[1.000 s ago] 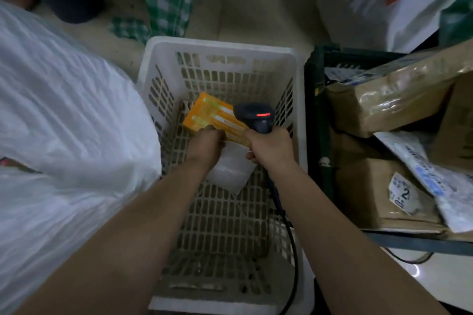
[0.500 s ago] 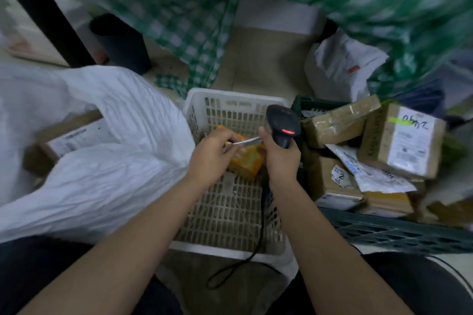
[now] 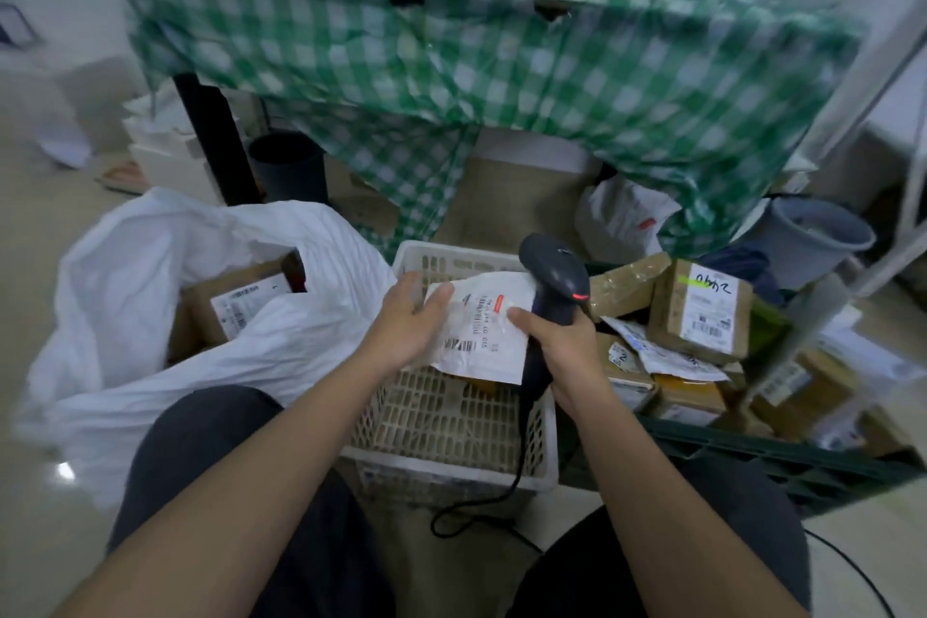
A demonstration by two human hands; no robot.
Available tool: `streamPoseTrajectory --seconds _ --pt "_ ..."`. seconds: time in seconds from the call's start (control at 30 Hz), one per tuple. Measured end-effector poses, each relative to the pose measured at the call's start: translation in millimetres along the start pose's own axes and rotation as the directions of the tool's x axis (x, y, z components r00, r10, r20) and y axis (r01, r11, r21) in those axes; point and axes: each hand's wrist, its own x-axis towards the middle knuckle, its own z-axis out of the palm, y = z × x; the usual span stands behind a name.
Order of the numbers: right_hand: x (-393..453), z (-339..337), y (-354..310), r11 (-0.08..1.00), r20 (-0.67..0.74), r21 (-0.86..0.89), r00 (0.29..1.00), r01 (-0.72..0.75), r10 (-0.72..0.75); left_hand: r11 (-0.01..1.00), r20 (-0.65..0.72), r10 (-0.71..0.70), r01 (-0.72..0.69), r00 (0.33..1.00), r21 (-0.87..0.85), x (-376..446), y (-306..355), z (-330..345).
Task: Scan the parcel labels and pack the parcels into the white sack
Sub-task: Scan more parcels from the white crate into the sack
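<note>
Parcel pinched by left hand, right hand grips scanner (over white basket).

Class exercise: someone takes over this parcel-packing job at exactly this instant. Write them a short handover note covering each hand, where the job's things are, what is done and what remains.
Left hand: holds the white mailer parcel by its left edge, label up, above the white basket.
Right hand: grips the barcode scanner, its thumb on the mailer's right edge; the scanner's red light is on.
White sack: open on the left, with at least one labelled cardboard box already inside.
Dark green crate on the right: still piled with parcels.
Left to do: scan this mailer if that is not done, drop it in the sack, then work through the crate.
</note>
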Motion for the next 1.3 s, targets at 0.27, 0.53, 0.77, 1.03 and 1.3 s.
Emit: streamPoseTrajectory --seconds 0.27,0.53,0.77,1.03,1.3 --pt "-11 -7 -15 0.996 0.071 0.084 0.997 0.028 -0.034 0.999 0.071 -0.009 0.006 0.997 0.038 -3 9 -20" --pt "-13 -8 -41 0.988 0.133 -0.098 0.985 0.119 -0.105 0.986 0.252 0.101 -0.131 0.962 0.105 15 26 -27" --pt "2 -11 -27 0.979 -0.187 -0.084 0.962 0.184 -0.197 0.993 -0.123 -0.005 -0.01 0.992 -0.121 19 18 -43" --pt "-11 10 -20 0.962 -0.019 -0.198 0.981 0.187 -0.194 0.919 -0.263 -0.171 0.058 0.95 -0.39 29 17 -42" --pt "-30 29 -22 0.885 0.155 -0.427 0.979 0.184 -0.129 0.891 -0.328 -0.22 0.052 0.919 -0.451 34 20 -47"
